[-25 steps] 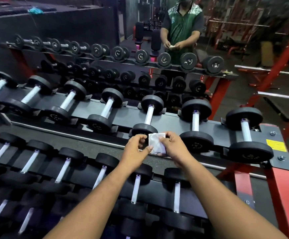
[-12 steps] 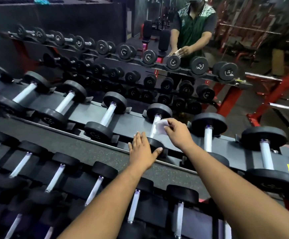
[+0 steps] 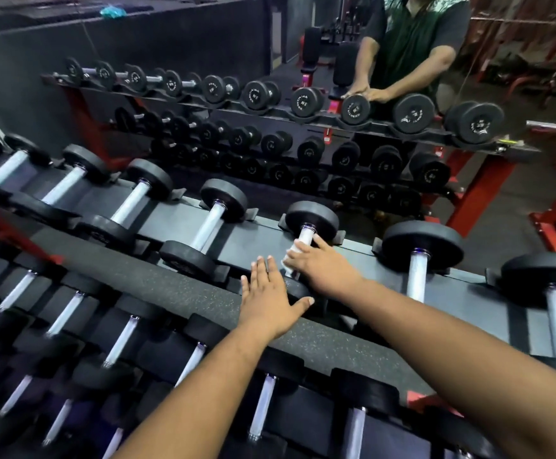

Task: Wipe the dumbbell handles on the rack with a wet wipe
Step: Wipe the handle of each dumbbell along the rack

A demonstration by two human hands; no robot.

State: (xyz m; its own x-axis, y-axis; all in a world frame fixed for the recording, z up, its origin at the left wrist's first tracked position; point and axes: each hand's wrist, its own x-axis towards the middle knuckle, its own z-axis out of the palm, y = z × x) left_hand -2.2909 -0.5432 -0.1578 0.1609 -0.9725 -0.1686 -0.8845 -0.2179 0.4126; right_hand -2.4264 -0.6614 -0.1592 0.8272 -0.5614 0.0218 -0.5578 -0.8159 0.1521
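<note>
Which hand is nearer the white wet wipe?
Right. The right hand presses the white wet wipe around the shiny dumbbell handle; the left hand lies flat just beside it on the rack edge.

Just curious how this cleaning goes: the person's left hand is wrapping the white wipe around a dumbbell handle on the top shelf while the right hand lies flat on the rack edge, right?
Hands swapped. The head view shows the right hand wrapping the white wipe around the dumbbell handle, while the left hand lies flat on the rack edge.
</note>
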